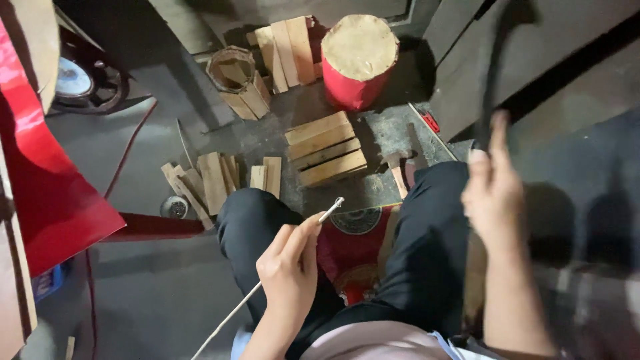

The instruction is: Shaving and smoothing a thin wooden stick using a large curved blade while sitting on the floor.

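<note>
My left hand (290, 270) pinches a thin pale rod (267, 280) with a small metal tip, held over my lap. Blurred by motion, my right hand (493, 190) is raised at the right, fingers up beside a dark curved strip (497, 73); whether it grips the strip is unclear. I sit with black trousers (427, 247) above a red round object (353, 250) between my legs. A hammer (398, 170) lies on the floor ahead of my right knee.
A red drum with a pale skin top (358, 60) stands at the back. Flat wooden slats (325, 148) lie stacked in the middle, loose wood pieces (213, 180) to the left, a partly built wooden barrel shell (237, 80) behind. A red sheet (40, 180) fills the left.
</note>
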